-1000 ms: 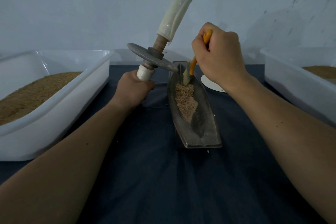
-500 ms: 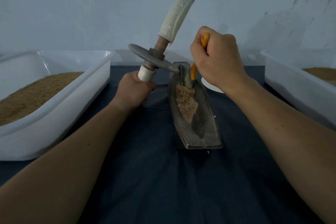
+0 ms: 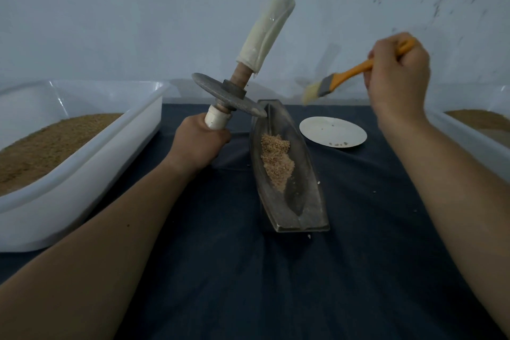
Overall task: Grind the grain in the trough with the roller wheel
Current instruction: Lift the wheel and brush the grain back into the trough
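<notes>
Your left grip (image 3: pixel 198 143) is wrapped tightly around the lower handle of the roller wheel (image 3: pixel 229 98). It holds the wheel tilted in the air, with the disc over the far tip of the trough (image 3: pixel 311 201) at about 11 o'clock from the grain. I cannot tell whether the disc rim touches that tip. Your right grip (image 3: pixel 397 74) is curled around the orange handle of the brush (image 3: pixel 339 77), which hangs over the bench (image 3: pixel 248 284) at 2 o'clock from the trough, above the small white plate (image 3: pixel 332 131).

The grain (image 3: pixel 276 163) lies heaped in the far half of the trough. It looks whole and coarse at the 12 o'clock end and finer toward 6 o'clock, so I judge it only partly ground. The sweeping-together looks done. You still have to free your right hand, set the wheel into the groove and roll it.

Compared with half a second ago, the brush has left the trough, where its bristles stood at the far edge of the heap, and has swung up and out to the right. The wheel has hardly shifted, and the heap sits where it was.
</notes>
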